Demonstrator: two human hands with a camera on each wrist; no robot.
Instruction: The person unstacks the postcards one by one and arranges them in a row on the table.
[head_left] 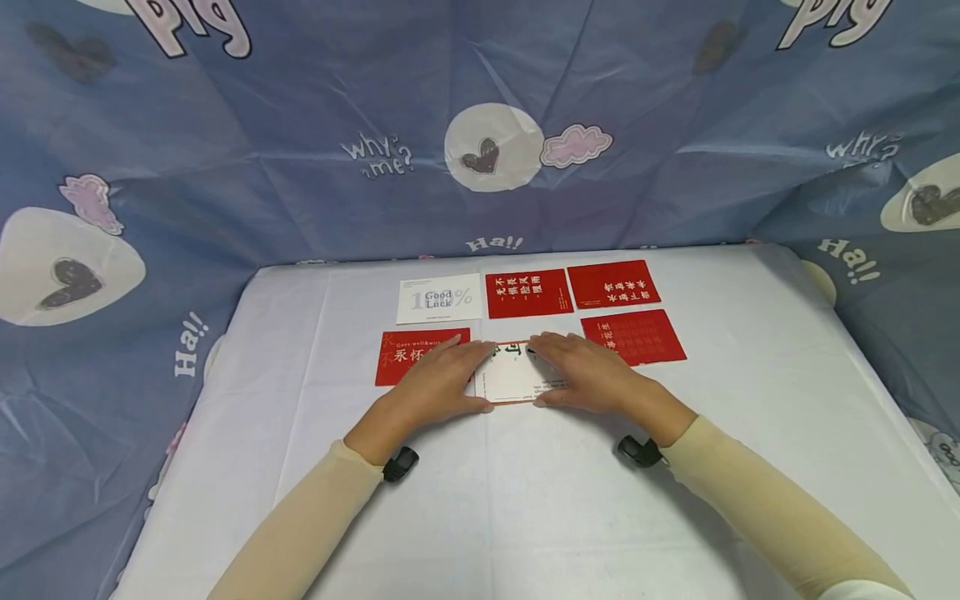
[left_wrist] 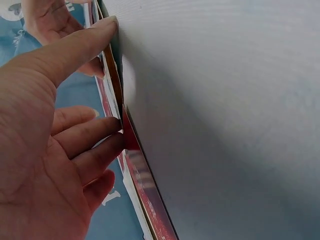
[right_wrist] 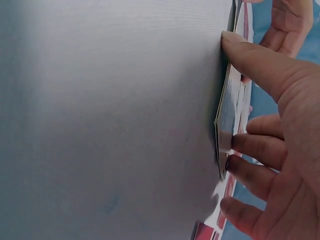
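Observation:
A white card [head_left: 517,379] with green characters and small print lies at the middle of the table, its far and near edges bordered by a thin reddish-brown line. From the left, my left hand [head_left: 446,375] holds it, thumb at the near edge and fingers at the far edge. My right hand [head_left: 585,375] grips the other end the same way. Under the left fingers is part of a red card [head_left: 405,354] with white characters. Another red card [head_left: 645,337] lies just beyond the right hand. In the right wrist view, layered card edges [right_wrist: 227,107] sit between thumb and fingers.
Along the back lie a white "Good Luck" card [head_left: 438,298], a red card [head_left: 528,293] and another red card [head_left: 615,284]. A white cloth covers the table [head_left: 555,517]. Behind it hangs a blue printed cloth [head_left: 330,200].

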